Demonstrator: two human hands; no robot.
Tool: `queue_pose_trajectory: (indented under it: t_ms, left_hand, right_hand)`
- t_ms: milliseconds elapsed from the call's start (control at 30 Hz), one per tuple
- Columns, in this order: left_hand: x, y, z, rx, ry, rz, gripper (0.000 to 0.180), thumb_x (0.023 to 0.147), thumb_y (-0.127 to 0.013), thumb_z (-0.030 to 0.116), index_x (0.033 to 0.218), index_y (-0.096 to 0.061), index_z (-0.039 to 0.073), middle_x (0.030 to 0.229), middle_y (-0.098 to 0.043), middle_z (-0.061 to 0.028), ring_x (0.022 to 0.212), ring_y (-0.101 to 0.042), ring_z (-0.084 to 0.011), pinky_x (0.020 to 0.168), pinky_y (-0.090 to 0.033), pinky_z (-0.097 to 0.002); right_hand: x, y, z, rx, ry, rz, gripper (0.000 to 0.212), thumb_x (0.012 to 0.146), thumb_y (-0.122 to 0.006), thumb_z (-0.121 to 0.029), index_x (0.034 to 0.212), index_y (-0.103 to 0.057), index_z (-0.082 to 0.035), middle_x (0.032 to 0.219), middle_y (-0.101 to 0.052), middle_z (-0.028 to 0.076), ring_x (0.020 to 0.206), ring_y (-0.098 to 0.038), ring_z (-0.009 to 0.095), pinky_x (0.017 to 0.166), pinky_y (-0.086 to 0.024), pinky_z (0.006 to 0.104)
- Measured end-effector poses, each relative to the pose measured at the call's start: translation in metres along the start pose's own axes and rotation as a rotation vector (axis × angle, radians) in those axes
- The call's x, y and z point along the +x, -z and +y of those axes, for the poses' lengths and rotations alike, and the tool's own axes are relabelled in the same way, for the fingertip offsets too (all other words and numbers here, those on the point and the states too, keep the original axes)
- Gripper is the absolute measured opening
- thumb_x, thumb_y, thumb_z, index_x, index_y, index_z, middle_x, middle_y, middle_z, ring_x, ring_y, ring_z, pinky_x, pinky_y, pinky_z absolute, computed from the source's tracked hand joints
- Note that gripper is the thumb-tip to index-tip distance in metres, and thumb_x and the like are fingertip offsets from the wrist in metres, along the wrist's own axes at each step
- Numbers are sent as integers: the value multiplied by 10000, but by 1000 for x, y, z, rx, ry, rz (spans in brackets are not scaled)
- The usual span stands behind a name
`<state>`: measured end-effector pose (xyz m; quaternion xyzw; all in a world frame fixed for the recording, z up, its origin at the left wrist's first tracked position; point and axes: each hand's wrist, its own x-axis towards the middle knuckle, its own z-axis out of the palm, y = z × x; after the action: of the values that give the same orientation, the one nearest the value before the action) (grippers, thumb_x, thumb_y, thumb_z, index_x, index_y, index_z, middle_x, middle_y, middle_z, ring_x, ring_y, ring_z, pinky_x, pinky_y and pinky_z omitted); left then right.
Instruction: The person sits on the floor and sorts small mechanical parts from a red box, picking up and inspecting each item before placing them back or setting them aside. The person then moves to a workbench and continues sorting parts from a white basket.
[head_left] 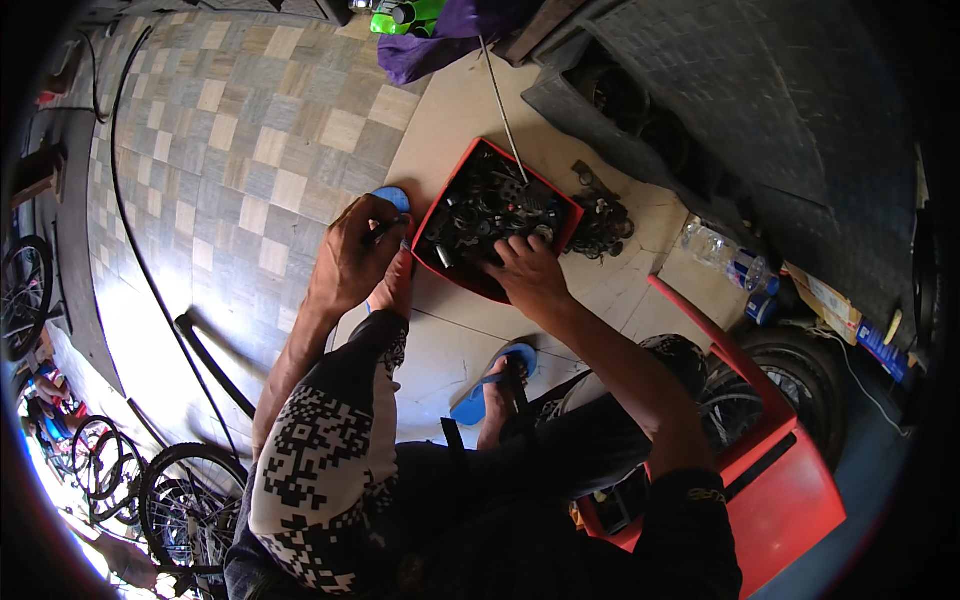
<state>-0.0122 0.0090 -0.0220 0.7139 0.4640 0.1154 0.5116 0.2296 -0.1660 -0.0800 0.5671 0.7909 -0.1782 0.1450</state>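
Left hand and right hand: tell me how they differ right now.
The left hand is beside the red tray, outside it, curled around a small dark item too small to identify; the right hand reaches into the tray, fingers spread on the dark metal parts. The left hand is closed in a grip; the right is open and holds nothing visible. Both are bare and hover low over the tiled floor.

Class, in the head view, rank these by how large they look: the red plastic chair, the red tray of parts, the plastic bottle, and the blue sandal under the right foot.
1. red plastic chair, though nearness to the camera enlarges it
2. red tray of parts
3 and 4. blue sandal and plastic bottle: they look alike, so I leave them unranked.
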Motion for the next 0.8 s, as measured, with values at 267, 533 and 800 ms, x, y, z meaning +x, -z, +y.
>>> queue_pose_trajectory:
  t_ms: [267,533,800]
  left_hand:
    - [0,0,1,-12,-9,11,175,923,-742,83,1045,-650,-2,958,-693,-144,825,-688,-268,741,-554,-364]
    - [3,-1,4,-9,-14,-21,199,909,-747,100,1054,-650,5,975,-686,-150,815,-686,-285,744,-551,-375]
    - [7,-5,5,-22,-54,-32,190,913,-739,89,1056,-647,4,942,-681,-140,787,-668,-271,724,-540,-373]
  right_hand:
    - [-27,17,16,84,-32,-113,120,872,-692,-233,819,-782,-173,1037,-619,16,1087,-542,209,928,-399,383]
    - [19,-17,-12,278,-289,383,143,917,-688,-209,811,-746,-132,991,-605,59,1031,-560,258,898,-435,418]
    - [40,-16,-7,283,-296,282,224,955,-693,-267,815,-766,-108,1027,-618,46,1063,-559,253,907,-434,417]
